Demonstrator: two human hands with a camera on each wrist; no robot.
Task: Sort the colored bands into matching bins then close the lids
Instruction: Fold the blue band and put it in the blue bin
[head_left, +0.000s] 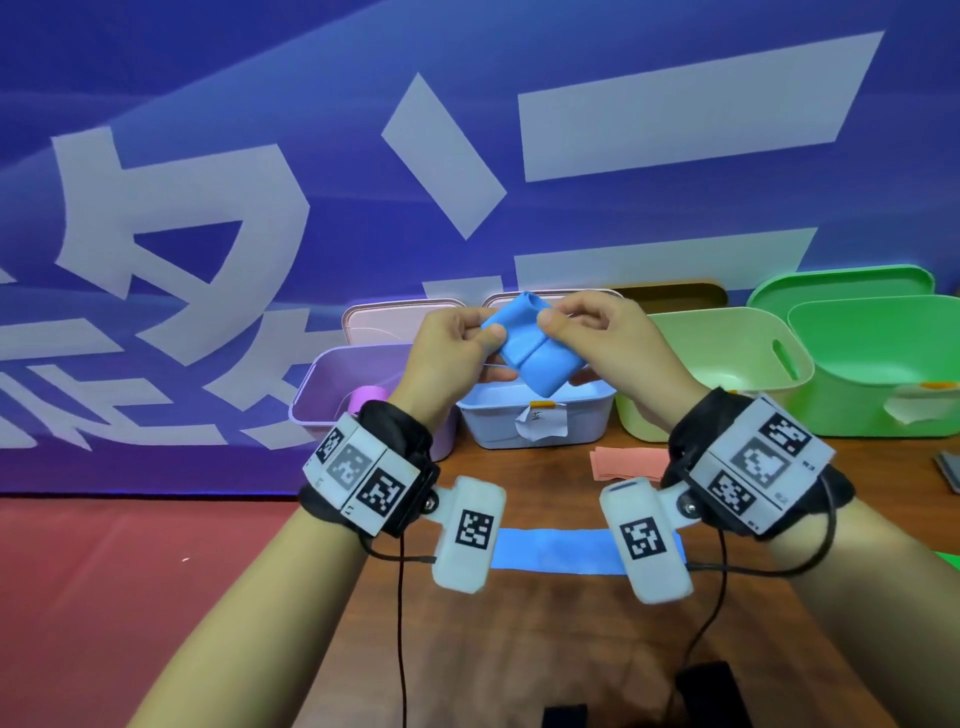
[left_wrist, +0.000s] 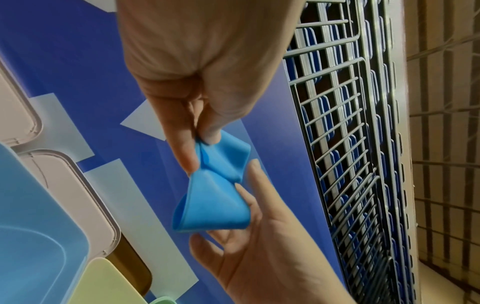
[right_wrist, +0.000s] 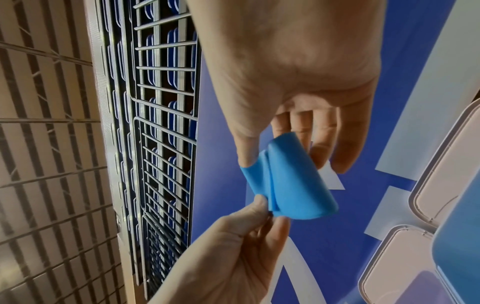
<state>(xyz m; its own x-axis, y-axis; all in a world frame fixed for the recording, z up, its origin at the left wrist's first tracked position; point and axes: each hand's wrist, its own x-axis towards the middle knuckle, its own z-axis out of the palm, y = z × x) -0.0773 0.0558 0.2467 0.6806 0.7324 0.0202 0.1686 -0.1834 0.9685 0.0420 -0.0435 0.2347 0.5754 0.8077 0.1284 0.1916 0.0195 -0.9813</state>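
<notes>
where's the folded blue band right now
In the head view the folded blue band is centre frame, held in the air between the left hand and right hand, just above the open pale blue bin.

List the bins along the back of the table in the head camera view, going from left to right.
Purple bin → pale blue bin with a paper label → light yellow-green bin → bright green bin.

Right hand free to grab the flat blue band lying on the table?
Probably not yet: the right hand and left hand both pinch the folded blue band above the blue bin. The flat blue band lies uncovered below the wrists.
</notes>
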